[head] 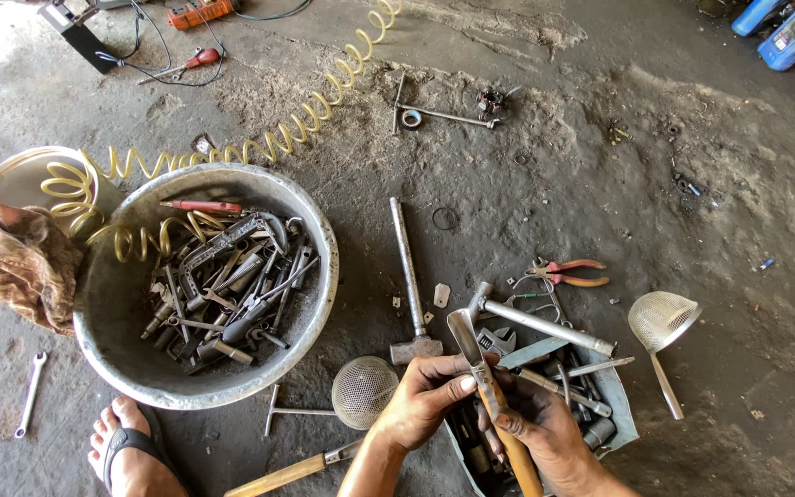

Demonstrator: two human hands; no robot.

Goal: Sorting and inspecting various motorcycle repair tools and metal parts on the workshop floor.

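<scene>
Both hands low in frame, at about 6 o'clock. Right hand (531, 431) wrapped shut around the orange wooden handle of a flat metal-bladed tool (473, 354); blade dull grey, rounded tip pointing to 11 o'clock. Left hand (427, 398) half curled, thumb and fingertips pinching the blade just above the handle.

Under the hands: one dented metal tray (620, 405), heaped with greasy steel tools. Touching its upper edge, a steel T-shaped bar (545, 327). At 12 o'clock from the hands, one hammer (409, 276) with an all-metal shaft, lying flat on gritty, oil-stained concrete.

Two round wire-mesh strainers: one (364, 391) just left of the left hand, one (662, 322) out at 3 o'clock. One pair of red-handled pliers (570, 272) at 1 o'clock.

At 9 o'clock, one large battered metal basin (319, 304), full of dark wrenches and sockets; a yellow coiled air hose (269, 138) trails over its rim. One brown rag (16, 262) beside it. One wrench (29, 391) and a sandalled foot (131, 451) at 8 o'clock.
</scene>
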